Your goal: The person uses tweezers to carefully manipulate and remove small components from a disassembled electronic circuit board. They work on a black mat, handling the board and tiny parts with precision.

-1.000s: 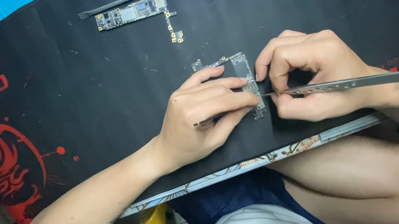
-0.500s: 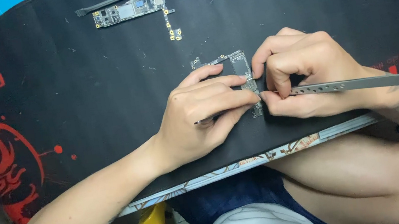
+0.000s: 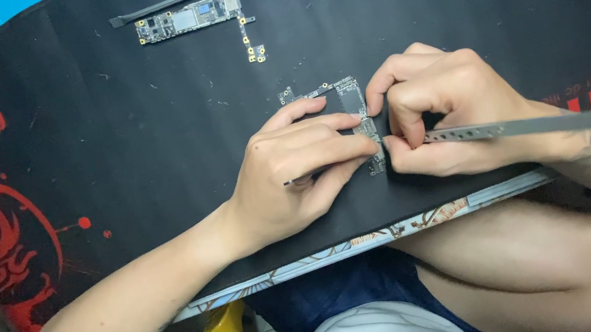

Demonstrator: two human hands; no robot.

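A black mat (image 3: 148, 118) is covering the bench. At centre frame, the left hand (image 3: 297, 173) is pinning a circuit board (image 3: 351, 95) flat, fingers together. The right hand (image 3: 444, 112) is clamped on a metal pry tool (image 3: 516, 127). The board looks light, thin and fragile, best held by its edges.

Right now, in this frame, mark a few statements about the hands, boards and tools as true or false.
1. Both hands, left hand and right hand, meet over the near circuit board. True.
2. The right hand holds a red screwdriver. False: it holds a flat perforated metal tool.
3. A second circuit board lies untouched farther away. True.
4. The mat is plain white. False: it is black with red graphics.
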